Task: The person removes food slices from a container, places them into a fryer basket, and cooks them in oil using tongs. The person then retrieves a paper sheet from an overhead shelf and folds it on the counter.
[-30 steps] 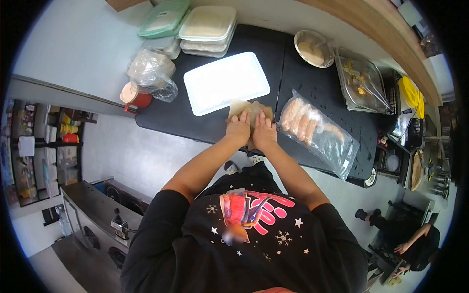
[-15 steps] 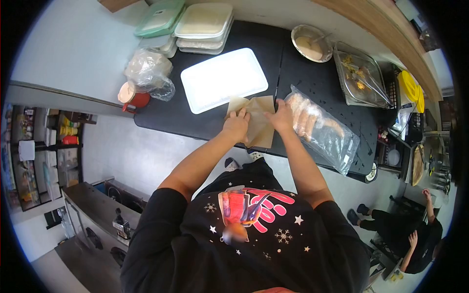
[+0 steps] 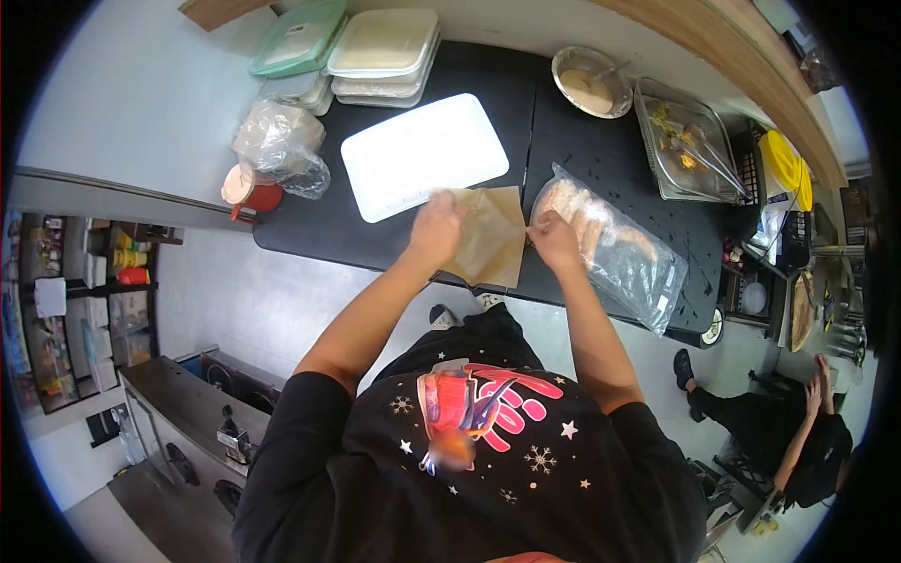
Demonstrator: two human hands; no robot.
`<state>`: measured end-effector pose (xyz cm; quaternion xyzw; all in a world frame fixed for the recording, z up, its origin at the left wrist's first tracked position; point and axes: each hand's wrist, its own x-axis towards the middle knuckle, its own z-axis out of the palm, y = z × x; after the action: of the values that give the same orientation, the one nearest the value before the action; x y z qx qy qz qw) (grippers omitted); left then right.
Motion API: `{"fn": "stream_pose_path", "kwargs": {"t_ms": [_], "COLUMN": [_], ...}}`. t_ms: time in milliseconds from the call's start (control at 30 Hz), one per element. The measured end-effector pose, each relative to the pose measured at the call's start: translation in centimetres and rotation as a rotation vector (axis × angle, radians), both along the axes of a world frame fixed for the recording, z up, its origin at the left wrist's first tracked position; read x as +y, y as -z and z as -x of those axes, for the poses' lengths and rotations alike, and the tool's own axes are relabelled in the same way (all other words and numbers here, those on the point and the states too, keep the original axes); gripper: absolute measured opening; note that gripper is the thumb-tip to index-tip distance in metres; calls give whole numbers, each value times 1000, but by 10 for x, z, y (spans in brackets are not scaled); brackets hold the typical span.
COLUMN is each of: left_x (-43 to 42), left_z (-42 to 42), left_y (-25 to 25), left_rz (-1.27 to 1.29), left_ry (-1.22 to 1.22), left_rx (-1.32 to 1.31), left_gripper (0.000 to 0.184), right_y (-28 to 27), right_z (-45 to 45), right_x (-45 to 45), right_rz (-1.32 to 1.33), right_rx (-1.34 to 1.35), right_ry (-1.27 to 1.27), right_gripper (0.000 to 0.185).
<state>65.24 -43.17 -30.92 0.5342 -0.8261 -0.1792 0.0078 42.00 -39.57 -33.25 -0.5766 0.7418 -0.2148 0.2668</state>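
A square of brown paper (image 3: 495, 235) lies at the near edge of the black table, its surface lightly creased. My left hand (image 3: 438, 228), slightly blurred, is closed at the paper's left edge, and its fingertips are partly hidden. On the other side, my right hand (image 3: 557, 240) pinches the right edge between thumb and fingers. Just beyond the paper is a white rectangular tray or lid (image 3: 424, 155). Close beside my right hand sits a clear plastic bag (image 3: 624, 258) holding long browned pieces of food, perhaps bread.
Stacked lidded containers (image 3: 385, 47) and a plastic-wrapped bundle (image 3: 280, 141) stand at the back left, near a red cup (image 3: 253, 195). A bowl of pale batter (image 3: 589, 86) and a metal tray with tongs (image 3: 685, 155) are at the back right. Another person (image 3: 765, 436) is at lower right.
My left hand has gone from lying flat on the paper to closing at its left edge. My right hand has shifted slightly down along the right edge. The paper looks flatter and more spread out.
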Motion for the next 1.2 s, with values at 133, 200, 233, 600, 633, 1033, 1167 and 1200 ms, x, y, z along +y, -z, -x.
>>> {"fn": "stream_pose_path", "kwargs": {"t_ms": [133, 200, 233, 600, 633, 1033, 1167, 1200], "left_x": [-16, -22, -23, -20, -21, 2, 3, 5], "left_z": [-14, -15, -15, -14, -21, -62, -63, -63], "left_y": [8, 7, 5, -43, -42, 21, 31, 29], "left_rz": [234, 16, -30, -296, -314, -222, -279, -290], "left_ry": [-281, -369, -389, -549, -595, -674, -711, -715], "left_rx": [235, 273, 286, 784, 839, 488, 531, 540], "left_gripper": [45, 49, 50, 44, 44, 56, 57, 57], "right_y": [4, -3, -8, 31, 27, 19, 6, 6], "right_z": [2, -5, -10, -5, 1, -6, -10, -14], "right_x": [2, 4, 7, 15, 12, -21, -17, -15], "right_rz": [-233, -359, -311, -132, -75, 65, 293, 345], "right_rx": [17, -32, 14, -457, -416, 48, 252, 236], "right_ry": [-91, -83, -83, 46, 23, -72, -139, -212], "right_gripper": [28, 28, 29, 17, 18, 22, 24, 25]}}
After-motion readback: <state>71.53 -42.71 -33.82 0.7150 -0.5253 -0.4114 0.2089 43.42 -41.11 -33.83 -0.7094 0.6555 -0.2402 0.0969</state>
